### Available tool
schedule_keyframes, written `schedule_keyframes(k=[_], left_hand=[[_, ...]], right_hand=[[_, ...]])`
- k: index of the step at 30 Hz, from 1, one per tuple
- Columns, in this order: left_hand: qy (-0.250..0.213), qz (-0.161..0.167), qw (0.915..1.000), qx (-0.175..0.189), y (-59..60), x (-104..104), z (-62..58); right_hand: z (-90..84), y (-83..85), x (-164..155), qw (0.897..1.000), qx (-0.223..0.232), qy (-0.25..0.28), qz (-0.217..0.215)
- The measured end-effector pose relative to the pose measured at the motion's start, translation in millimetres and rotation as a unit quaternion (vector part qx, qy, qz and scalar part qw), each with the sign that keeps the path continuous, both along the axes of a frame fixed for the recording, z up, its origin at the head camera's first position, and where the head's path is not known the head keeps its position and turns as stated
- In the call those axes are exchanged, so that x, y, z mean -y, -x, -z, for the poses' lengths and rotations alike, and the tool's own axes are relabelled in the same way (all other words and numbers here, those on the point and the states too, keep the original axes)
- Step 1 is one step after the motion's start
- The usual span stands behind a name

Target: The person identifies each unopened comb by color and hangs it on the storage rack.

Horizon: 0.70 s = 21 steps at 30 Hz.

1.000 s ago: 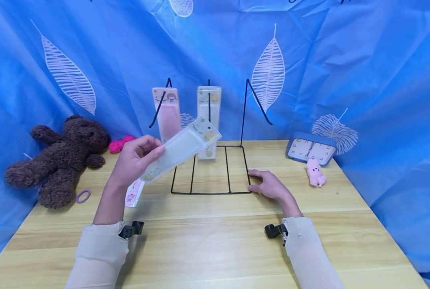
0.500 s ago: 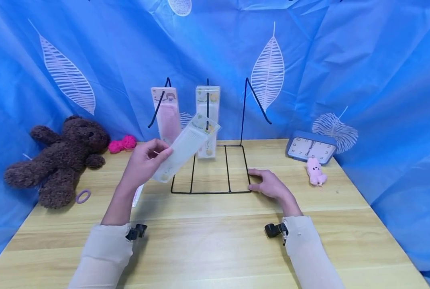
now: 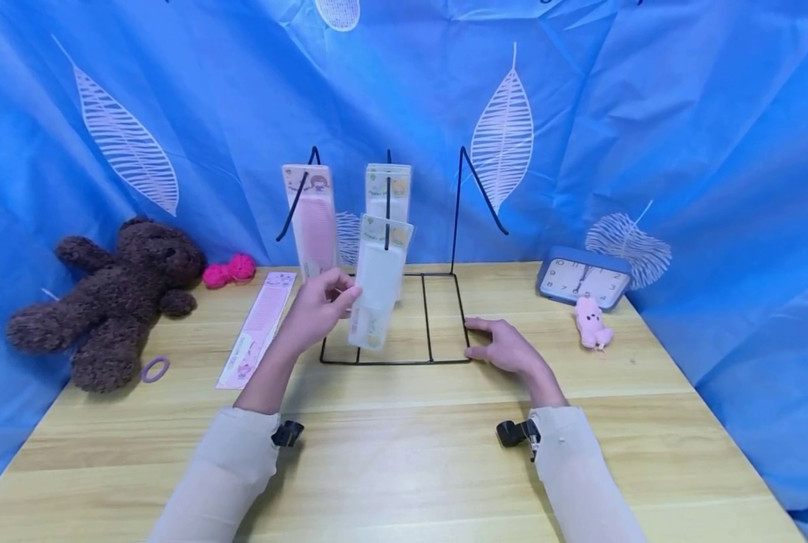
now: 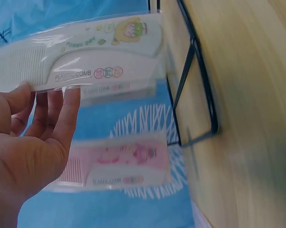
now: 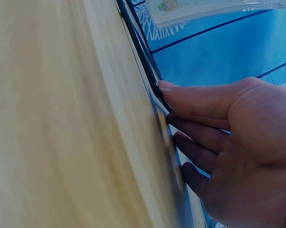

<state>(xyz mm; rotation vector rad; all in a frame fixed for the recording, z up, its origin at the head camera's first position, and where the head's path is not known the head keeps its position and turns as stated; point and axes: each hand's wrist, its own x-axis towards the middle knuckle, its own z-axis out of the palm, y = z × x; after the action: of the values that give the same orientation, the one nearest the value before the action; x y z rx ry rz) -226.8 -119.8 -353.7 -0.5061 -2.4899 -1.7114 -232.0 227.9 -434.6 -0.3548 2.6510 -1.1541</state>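
My left hand (image 3: 318, 309) (image 4: 31, 142) holds a packaged white comb (image 3: 379, 280) (image 4: 81, 64) upright, its top at the middle hook of the black wire rack (image 3: 393, 317). Behind it on that hook hangs another white comb pack (image 3: 388, 188). A pink comb pack (image 3: 311, 222) (image 4: 119, 161) hangs on the left hook. The right hook (image 3: 481, 192) is bare. My right hand (image 3: 505, 347) (image 5: 218, 142) lies flat on the table, its fingers pressing the rack's base wire (image 5: 143, 57) at the right front corner.
A pink comb pack (image 3: 257, 328) lies flat on the wooden table (image 3: 404, 467) left of the rack. A brown teddy bear (image 3: 112, 294), pink yarn (image 3: 229, 270) and a purple ring (image 3: 155, 369) are at the left. A blue clock (image 3: 583, 283) and a small pink toy (image 3: 592, 323) sit at the right.
My left hand has carried the white comb pack rightward and turned it from slanted to upright at the middle hook. This uncovered the pink pack lying on the table. The right hand stayed put.
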Motion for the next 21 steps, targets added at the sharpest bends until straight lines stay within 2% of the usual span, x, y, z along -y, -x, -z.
schedule_keyframes(k=[4, 8, 15, 21], left_hand=[[-0.013, 0.005, 0.9996, 0.024, 3.3, -14, 2.3], [-0.028, -0.003, 0.9993, 0.026, 6.0, -23, 4.4], [-0.023, -0.059, 0.9976, 0.029, 12.2, -35, 6.0], [-0.025, -0.097, 0.9940, 0.044, 17.9, -43, 1.3]], right_hand=[[-0.8, -0.3, -1, 1.000, 0.000, -0.001, 0.000], [-1.4, -0.4, 1, 1.000, 0.001, 0.002, 0.002], [-0.5, -0.9, 0, 1.000, 0.000, -0.004, -0.002], [-1.5, -1.2, 1, 1.000, -0.001, -0.001, -0.001]])
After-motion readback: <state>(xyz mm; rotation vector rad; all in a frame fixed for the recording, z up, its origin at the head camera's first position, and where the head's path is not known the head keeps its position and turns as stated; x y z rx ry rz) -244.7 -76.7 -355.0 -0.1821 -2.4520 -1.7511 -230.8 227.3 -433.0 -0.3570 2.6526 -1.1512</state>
